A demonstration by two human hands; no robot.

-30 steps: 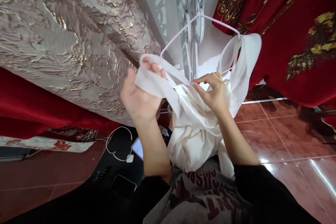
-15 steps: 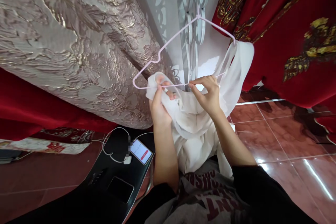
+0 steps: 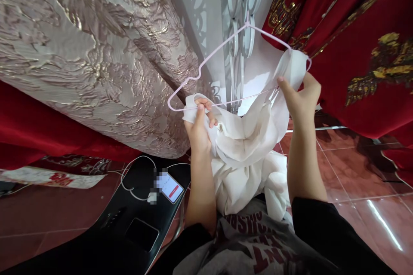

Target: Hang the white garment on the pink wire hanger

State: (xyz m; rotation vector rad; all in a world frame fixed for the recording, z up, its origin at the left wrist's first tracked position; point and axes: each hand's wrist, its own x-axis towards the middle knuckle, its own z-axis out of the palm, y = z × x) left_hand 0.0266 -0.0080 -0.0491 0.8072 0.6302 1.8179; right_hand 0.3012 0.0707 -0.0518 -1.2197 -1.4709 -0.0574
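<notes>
A pale pink clothes hanger (image 3: 222, 44) spans the middle of the head view, its hook pointing up and away. White, sheer-looking cloth of a garment (image 3: 240, 182) drapes down to my lap. The garment's right strap lies over the hanger's right shoulder, whose tip pokes out beyond it. My right hand (image 3: 298, 94) grips the cloth there, thumb in front and the other fingers hidden behind. At the lower left corner, my left hand (image 3: 200, 126) pinches the hanger's bottom bar together with the garment's left edge. The hanger's left shoulder is bare.
A black seat (image 3: 129, 206) at lower left bears a lit phone (image 3: 169, 187), a dark phone (image 3: 142, 234) and a white cable (image 3: 124, 176). Embossed pinkish fabric (image 3: 97, 64) hangs at left, red curtains (image 3: 342, 68) at right. Grey ornamental metalwork (image 3: 237, 43) stands behind the hanger.
My right hand has let go of the hanger's bottom bar and moved up and right to the strap on the right shoulder. My left hand keeps its hold.
</notes>
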